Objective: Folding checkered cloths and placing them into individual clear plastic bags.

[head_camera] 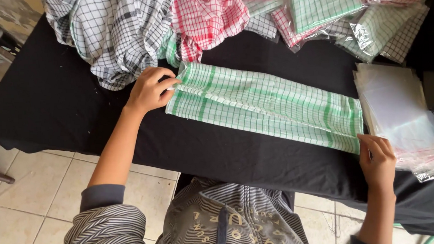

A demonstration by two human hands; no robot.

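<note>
Left hand [150,90] fingers pinch the left end of the green-checked cloth [266,107]; right hand [378,161] fingers curl on its right near corner, grip partly hidden. Cloth lies folded lengthwise into a long strip, mid-table on the black table cover [56,105]. Looks mid-fold; next fold likely needs both ends kept aligned. Far: heap of checked cloths [114,25], bagged ones [372,26]. Right: stack of clear bags [402,115].
</note>
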